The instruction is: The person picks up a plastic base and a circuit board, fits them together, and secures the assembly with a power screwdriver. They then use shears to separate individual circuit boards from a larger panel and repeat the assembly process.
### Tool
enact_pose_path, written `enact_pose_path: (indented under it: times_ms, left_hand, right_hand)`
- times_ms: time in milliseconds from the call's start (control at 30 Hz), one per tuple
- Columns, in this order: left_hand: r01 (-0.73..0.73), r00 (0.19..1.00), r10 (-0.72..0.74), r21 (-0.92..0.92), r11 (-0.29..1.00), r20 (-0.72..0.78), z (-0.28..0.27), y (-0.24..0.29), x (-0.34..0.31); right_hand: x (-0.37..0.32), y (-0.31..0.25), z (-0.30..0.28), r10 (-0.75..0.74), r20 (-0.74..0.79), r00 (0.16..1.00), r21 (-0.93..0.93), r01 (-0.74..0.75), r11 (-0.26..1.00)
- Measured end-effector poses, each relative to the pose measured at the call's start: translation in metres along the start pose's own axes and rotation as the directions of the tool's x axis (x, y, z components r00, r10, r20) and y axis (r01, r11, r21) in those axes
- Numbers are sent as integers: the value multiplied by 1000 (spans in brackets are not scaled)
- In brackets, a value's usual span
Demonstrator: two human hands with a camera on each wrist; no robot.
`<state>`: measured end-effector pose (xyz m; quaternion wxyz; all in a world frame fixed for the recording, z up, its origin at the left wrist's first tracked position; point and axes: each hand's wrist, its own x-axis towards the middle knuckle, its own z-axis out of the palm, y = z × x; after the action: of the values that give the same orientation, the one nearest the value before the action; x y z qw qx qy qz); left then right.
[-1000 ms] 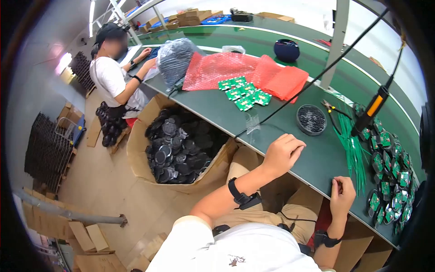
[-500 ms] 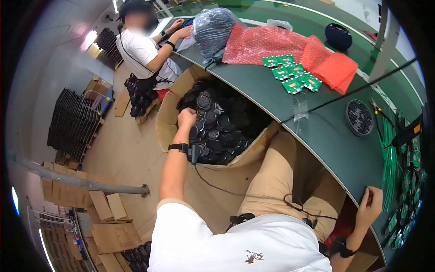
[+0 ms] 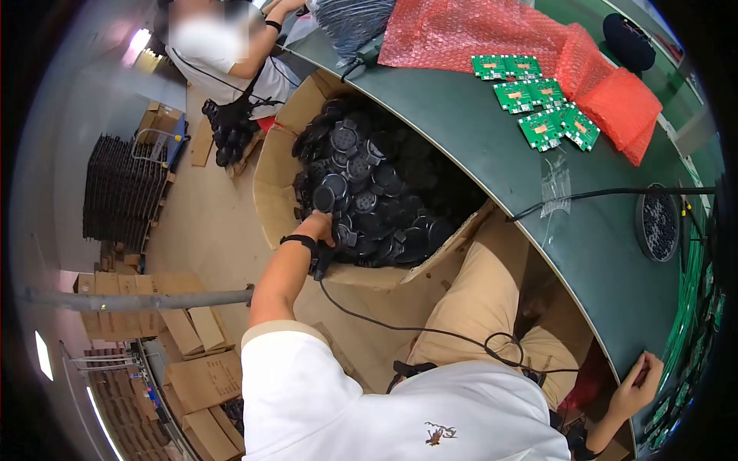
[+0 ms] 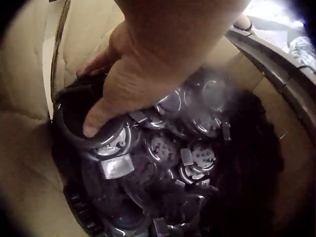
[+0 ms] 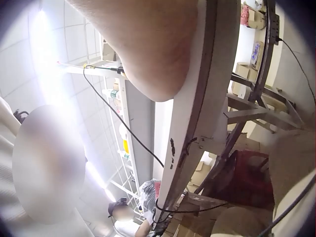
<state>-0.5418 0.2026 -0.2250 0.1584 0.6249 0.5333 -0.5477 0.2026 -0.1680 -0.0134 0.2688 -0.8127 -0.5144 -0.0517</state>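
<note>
lying under left grip (image 4: 140,74), touching it: round black housing (image 4: 78,116)

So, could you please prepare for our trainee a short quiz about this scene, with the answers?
1. Which hand reaches into the cardboard box?
2. True or false: the green circuit boards lie on the table.
3. What is heaped inside the box?
a) red bubble wrap
b) black round parts
c) green ties

Key:
1. The left hand.
2. True.
3. b
</note>
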Motion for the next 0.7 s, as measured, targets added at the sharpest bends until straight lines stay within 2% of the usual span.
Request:
enact_pose_path:
  times_ms: [100,167,200,267,400,467,500,600,633,667,700]
  left_hand:
    - [-64,998,64,-36,997,-6,-25,1,-34]
    - [-36,999,35,-169,985,-8,-36,1,-49]
    - [-35,999,35,-165,986,-4,-37,2,-48]
    - [-134,991,133,-112,985,-18,-43,7,-45]
    - [-151,987,145,-99,984,-71,-49,23,-42]
    - [-138,990,137,-61,989,-25,-43,28,-27]
    - [-168,986,167,-169,971,-21,-45,27,-30]
    - [-199,980,193,-225,954,-45,-49,24,-35]
    - [-211,977,195,-402,891,-81,-47,19,-39]
    - [-213,977,191,-400,891,-94,-47,16,-41]
    - [-319,937,233,-365,874,-262,-50,15,-47]
  right_hand:
    - [0,0,1,-17,1,1000,11,17,1000]
    - [1,1,6,-106,-67,992,28,109,994]
    - [0,2,6,-103,-63,993,29,105,994]
    - [-1,5,6,-70,-56,996,34,72,997]
    - [-3,5,5,-35,-53,998,30,36,999]
    - [0,-4,4,-50,-58,997,45,52,998]
    - [1,-3,4,-47,-69,997,42,50,998]
    - [0,-6,4,-50,-82,995,66,56,996]
    - [0,-7,4,-52,-75,996,74,57,996]
    - [1,-8,4,-57,-69,996,83,62,995]
    - [2,-9,5,-59,-84,995,86,66,994]
